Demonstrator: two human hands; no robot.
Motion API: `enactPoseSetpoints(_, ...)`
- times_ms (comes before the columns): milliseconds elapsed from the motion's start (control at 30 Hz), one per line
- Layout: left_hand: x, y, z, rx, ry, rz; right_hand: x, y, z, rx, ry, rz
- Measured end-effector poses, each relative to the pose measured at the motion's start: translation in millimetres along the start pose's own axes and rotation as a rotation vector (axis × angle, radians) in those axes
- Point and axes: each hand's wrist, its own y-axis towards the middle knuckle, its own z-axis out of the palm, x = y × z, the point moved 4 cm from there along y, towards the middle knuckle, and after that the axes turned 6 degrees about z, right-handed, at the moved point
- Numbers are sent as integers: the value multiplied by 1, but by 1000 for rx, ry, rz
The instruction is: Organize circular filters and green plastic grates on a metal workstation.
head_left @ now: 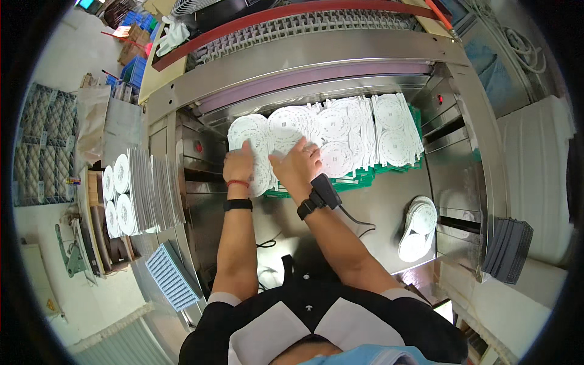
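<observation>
White disc panels [340,121]: lying overlapped in close rows on the steel tray [371,213], below the steel crossbar [322,52], with green sheets [365,179] showing along the near edge.
Left hand [239,165]: resting on the leftmost row, index finger reaching forward, other fingers close together; impossible to make out whether pinching, with the undersides hidden.
Right hand [298,165]: set over the middle rows, thumb spread away from the index finger, other fingers bent over the panels; impossible to make out any grip.
Right wrist: carrying a black box [326,191] with a trailing cable.
Gathered, by judgement: most panels on the tray, in side-by-side rows.
Unfinished, by judgement: rows uneven along the near edge, with both hands on them.
Lying apart: a small stack of two-disc panels [418,229] at the tray's right.
Outside, left: an upright block of four-disc panels [143,194], beside a blue ridged rack [173,275].
</observation>
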Motion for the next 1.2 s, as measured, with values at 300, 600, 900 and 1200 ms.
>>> enactPoseSetpoints(300,14,3,-19,-86,-66,28,-16,25,-1,98,473,152)
enactPoseSetpoints(600,26,15,-32,-16,-184,51,-30,77,9,361,584,-7)
enactPoseSetpoints(900,36,6,5,145,-1075,-16,-30,67,-10,303,773,-46)
enactPoseSetpoints(1200,52,-70,25,1,-1423,-24,-98,53,-72,574,1259,59)
